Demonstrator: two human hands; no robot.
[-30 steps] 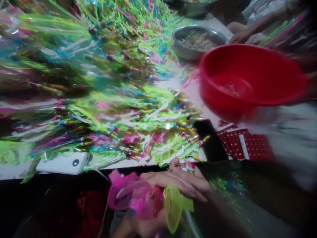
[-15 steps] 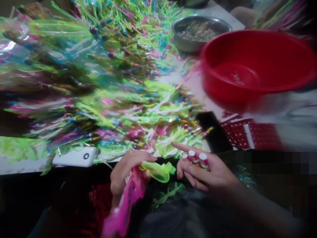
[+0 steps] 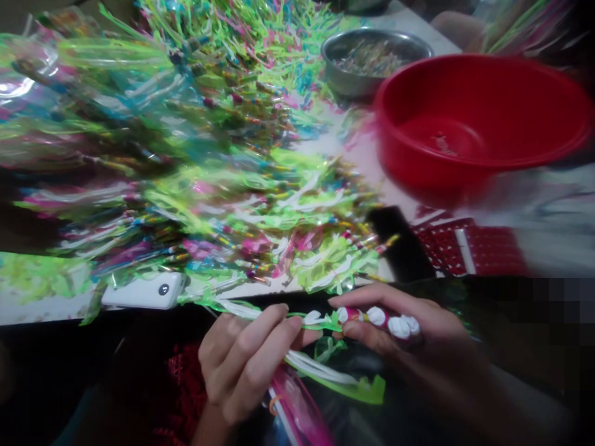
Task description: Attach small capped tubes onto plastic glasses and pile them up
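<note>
The left hand [image 3: 253, 356] has its fingers bent and drawn together, gripping green-and-white strips [image 3: 320, 365] that extend past both sides of the fingers. A pink film bundle [image 3: 304, 409] hangs directly below this hand. The right hand [image 3: 430, 325] forms a narrow pinch: thumb and index finger bear on a red-and-white piece [image 3: 353, 314], and further white-ended pieces [image 3: 402, 326] lie against the palm side. The red-and-white piece is located between the two hands, at the near edge of the table [image 3: 320, 145], its left end meeting a green strip end. A pile of colored strips [image 3: 260, 210] covers the table beyond; a white device [image 3: 139, 294] lies at the near edge, left.
</note>
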